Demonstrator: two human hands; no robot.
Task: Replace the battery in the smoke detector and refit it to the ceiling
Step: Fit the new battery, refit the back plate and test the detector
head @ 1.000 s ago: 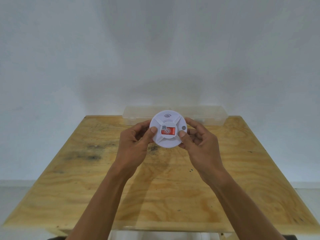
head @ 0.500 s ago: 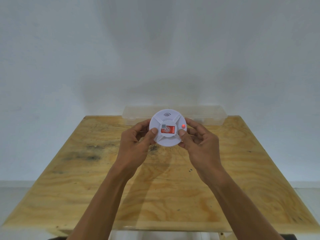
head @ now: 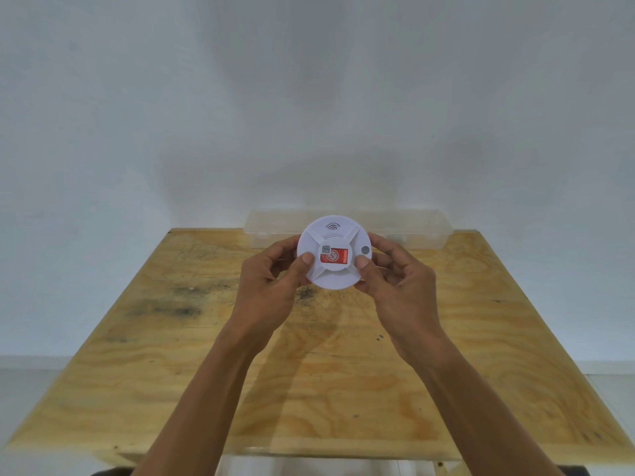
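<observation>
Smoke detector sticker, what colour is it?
Red, with a pale round logo on the sticker, head view.

Soft, even, fairly dim light fills the scene, with no hard highlights. The pale grey-white wall [head: 317, 97] shows broad, faint shadow patches, darkest above the far edge of the yellowish plywood counter [head: 481, 338]. A diffuse shadow of the forearms falls on the counter between them, running toward its near edge. The round white plastic smoke detector [head: 334, 252] is the brightest surface, without glare, and its red label reads clearly though the fine print is too soft to make out. The clear plastic box [head: 412, 228] at the far edge looks hazy and low in contrast. Wide-angle distortion splays the counter's side edges outward and stretches the forearms near the bottom corners. Overall sharpness is slightly soft.
</observation>
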